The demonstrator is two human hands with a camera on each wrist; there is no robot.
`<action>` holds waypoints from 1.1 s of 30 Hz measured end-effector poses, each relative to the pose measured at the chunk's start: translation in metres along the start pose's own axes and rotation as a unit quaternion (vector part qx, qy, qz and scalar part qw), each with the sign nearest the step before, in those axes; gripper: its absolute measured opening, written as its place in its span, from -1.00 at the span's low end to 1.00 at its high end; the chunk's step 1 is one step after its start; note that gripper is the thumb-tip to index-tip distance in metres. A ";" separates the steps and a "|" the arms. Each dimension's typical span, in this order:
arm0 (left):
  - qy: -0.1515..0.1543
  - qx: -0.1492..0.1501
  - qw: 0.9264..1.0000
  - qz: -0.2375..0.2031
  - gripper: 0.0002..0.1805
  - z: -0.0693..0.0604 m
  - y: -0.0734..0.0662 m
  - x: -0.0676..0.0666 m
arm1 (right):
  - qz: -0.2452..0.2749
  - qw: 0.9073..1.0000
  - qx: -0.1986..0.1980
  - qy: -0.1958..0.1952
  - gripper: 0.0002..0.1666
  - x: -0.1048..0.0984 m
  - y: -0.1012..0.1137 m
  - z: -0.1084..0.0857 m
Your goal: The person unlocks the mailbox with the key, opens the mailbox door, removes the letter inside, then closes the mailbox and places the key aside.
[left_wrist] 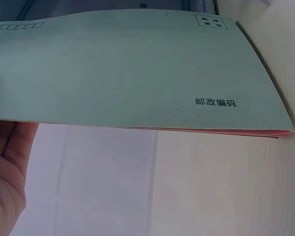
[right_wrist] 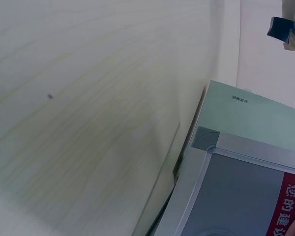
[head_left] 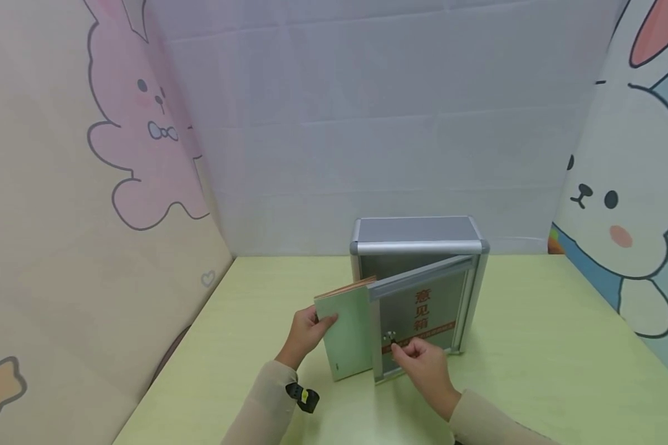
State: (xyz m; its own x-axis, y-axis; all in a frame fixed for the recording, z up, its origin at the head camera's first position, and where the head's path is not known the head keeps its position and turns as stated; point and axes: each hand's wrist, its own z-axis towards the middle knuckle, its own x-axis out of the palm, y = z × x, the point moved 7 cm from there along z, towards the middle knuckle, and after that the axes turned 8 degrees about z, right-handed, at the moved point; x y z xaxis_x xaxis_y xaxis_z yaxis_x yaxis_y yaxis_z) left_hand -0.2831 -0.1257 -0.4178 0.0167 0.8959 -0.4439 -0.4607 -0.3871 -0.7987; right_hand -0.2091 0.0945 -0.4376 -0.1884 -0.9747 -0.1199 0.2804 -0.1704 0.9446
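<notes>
In the head view, my left hand [head_left: 305, 335] grips a thin stack of envelopes [head_left: 347, 334] by its left edge, thumb on the pale green front one. Reddish edges of others show behind it in the left wrist view. The stack stands upright, partly behind the swung-out door [head_left: 435, 309] of a grey metal suggestion box [head_left: 417, 230]. My right hand [head_left: 425, 369] pinches a small key [head_left: 393, 340] at the door's lock; the fingertips hide most of it. The right wrist view shows the door's corner overlapping the envelopes [right_wrist: 250, 110].
The box stands near the back of a pale yellow-green table [head_left: 534, 346]. A white cloth [head_left: 378, 123] hangs behind it. Rabbit-printed side panels [head_left: 618, 235] rise at left and right. A black band [head_left: 303, 397] is on my left sleeve.
</notes>
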 end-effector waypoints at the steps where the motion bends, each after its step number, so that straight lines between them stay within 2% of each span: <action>1: 0.000 -0.003 1.000 -0.001 -0.81 0.000 0.000 0.000 | 0.000 1.000 0.003 0.001 -0.65 0.000 -0.001 0.000; 8: -0.003 -0.028 1.000 -0.004 -0.79 -0.003 0.003 -0.003 | 0.003 1.000 0.019 0.004 -0.66 -0.001 -0.001 0.000; 17: -0.009 -0.043 0.999 -0.023 -0.77 -0.009 0.004 -0.009 | -0.001 1.000 -0.002 0.003 -0.67 -0.002 0.005 -0.002; 33: -0.008 -0.075 0.995 -0.063 -0.68 -0.018 0.019 -0.014 | 0.001 1.000 0.005 0.006 -0.66 -0.001 0.004 -0.002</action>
State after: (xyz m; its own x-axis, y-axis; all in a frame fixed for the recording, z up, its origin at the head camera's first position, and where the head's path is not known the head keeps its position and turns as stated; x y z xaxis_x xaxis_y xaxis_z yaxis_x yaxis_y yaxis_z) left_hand -0.2757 -0.1499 -0.4339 0.0517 0.9423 -0.3309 -0.3176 -0.2986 -0.9000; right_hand -0.2055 0.0948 -0.4343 -0.1759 -0.9768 -0.1220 0.2718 -0.1674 0.9477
